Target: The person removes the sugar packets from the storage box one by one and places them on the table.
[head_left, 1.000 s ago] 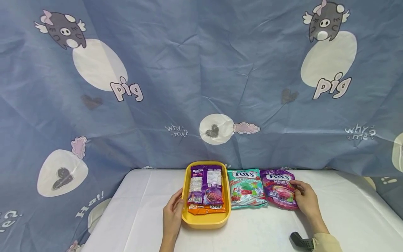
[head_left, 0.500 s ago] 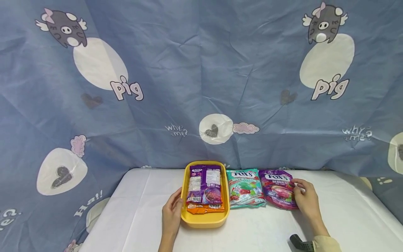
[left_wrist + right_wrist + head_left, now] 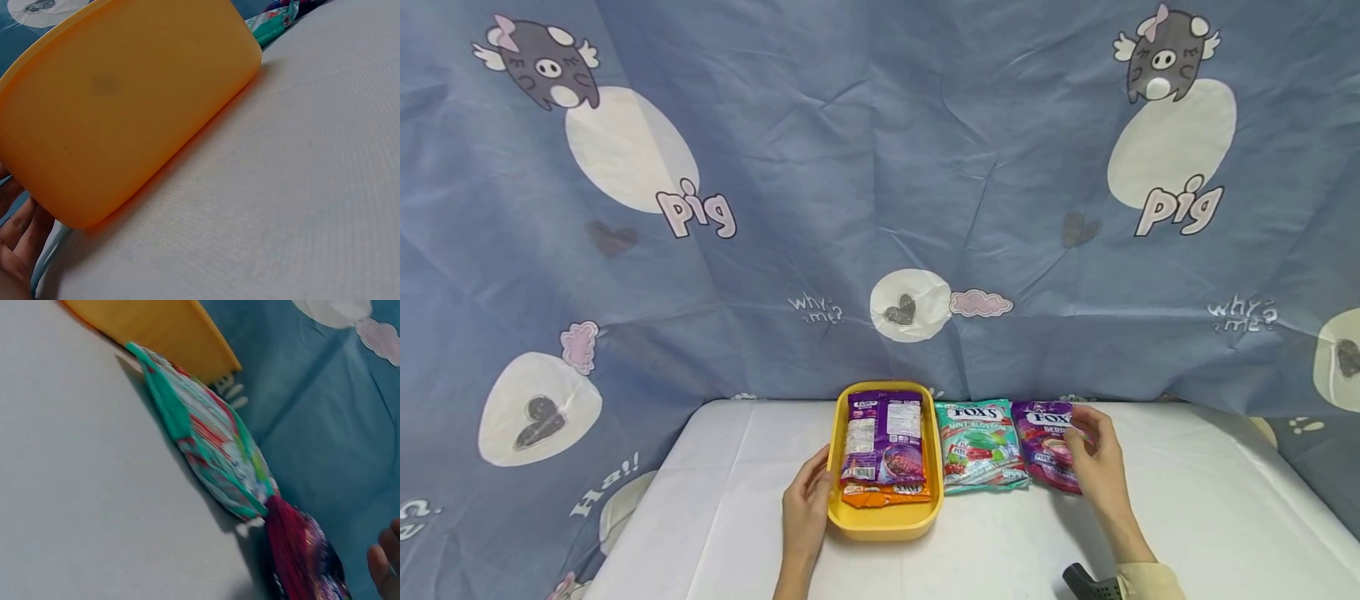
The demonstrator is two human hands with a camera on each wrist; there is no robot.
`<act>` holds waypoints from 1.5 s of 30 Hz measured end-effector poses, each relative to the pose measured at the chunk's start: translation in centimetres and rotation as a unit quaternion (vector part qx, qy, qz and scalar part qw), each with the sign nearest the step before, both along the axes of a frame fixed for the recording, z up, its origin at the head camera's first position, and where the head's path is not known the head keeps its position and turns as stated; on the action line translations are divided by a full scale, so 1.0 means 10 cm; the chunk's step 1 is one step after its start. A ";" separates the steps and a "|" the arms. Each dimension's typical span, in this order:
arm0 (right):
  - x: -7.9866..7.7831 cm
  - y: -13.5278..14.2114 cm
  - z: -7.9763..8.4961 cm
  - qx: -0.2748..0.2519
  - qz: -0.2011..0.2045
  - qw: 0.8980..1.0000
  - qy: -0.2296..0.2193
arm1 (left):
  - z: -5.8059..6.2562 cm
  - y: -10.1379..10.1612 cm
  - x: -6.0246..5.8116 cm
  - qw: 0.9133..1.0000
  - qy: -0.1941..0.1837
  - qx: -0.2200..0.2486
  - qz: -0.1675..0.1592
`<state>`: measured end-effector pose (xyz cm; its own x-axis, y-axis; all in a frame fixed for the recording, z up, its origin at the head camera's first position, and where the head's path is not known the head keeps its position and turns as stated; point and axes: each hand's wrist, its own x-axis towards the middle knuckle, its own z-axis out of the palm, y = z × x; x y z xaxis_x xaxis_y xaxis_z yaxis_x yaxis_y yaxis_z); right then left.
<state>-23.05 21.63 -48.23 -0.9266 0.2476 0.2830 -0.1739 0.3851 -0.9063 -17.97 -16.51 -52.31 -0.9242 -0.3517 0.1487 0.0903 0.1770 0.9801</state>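
Note:
A yellow plastic tub [image 3: 887,523] stands on the white-covered table, holding a purple candy bag [image 3: 883,437] with an orange candy bag [image 3: 887,494] partly under it. My left hand [image 3: 806,504] rests against the tub's left side; in the left wrist view its fingers [image 3: 28,231] lie by the tub's corner. Right of the tub lies a teal Fox's mint candy bag [image 3: 981,446], and beside that a purple Fox's berries candy bag [image 3: 1043,442]. Over the right part of the berries bag is my right hand [image 3: 1101,458], thumb and fingers spread, hiding some of its print.
A blue curtain [image 3: 820,208] with pig prints hangs behind the table's back edge. A black curved device [image 3: 1086,583] sits by the right sleeve [image 3: 1150,581]. White tablecloth [image 3: 992,542] spreads in front of the tub and bags.
My right hand has moved left and slightly away from me, from the berries bag's right edge to over its right part. My left hand stays at the tub. The head view has shifted slightly.

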 end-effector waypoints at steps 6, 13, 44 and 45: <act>-0.02 -0.15 -0.06 -0.008 0.094 0.994 0.050 | -0.03 0.00 0.01 1.000 0.017 0.004 0.002; -0.01 -0.34 -0.07 -0.098 0.194 0.976 0.020 | -0.03 0.00 0.00 1.000 0.021 0.005 -0.002; 0.02 -0.93 0.08 -0.080 0.258 0.963 0.002 | 0.25 0.05 0.12 1.000 0.003 0.005 -0.008; 0.02 -0.95 0.08 -0.080 0.263 0.961 0.001 | 0.27 0.05 0.13 1.000 0.002 0.003 -0.008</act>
<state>-22.87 12.15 -47.39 -0.9351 -0.2142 0.2824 -0.3083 0.0983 -0.9462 -16.70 -15.96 -49.63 -0.9289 -0.3382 0.1509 0.0977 0.1691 0.9807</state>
